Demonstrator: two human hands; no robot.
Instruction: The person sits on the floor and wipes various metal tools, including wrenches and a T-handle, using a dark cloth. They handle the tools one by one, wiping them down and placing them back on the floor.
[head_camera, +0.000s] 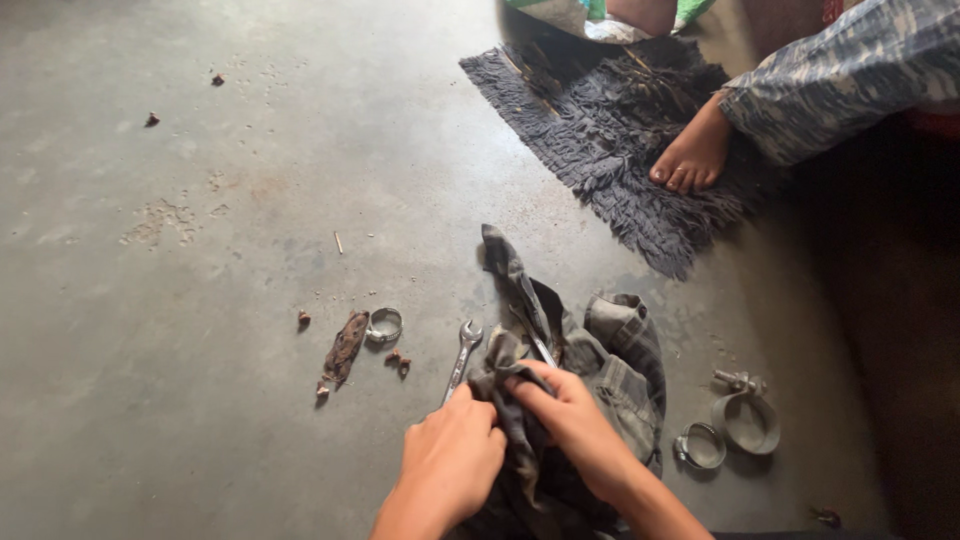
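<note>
The cloth (590, 370) bunched under both hands is a camouflage print, drab olive and grey with darker blotches. The spanner (462, 357) beside it is bright silver steel, as are the 3 hose clamps: 1 small ring (384, 326) to the left, 2 (728, 430) to the right. The floor (200, 300) is dull grey concrete, stained brownish in patches. A charcoal, shaggy mat (610, 150) lies beyond. The trouser leg (840, 75) there is blue-grey camouflage.

left hand (452, 455): fingers curled, grip closed | right hand (565, 415): fingers pinched, touching left
</note>
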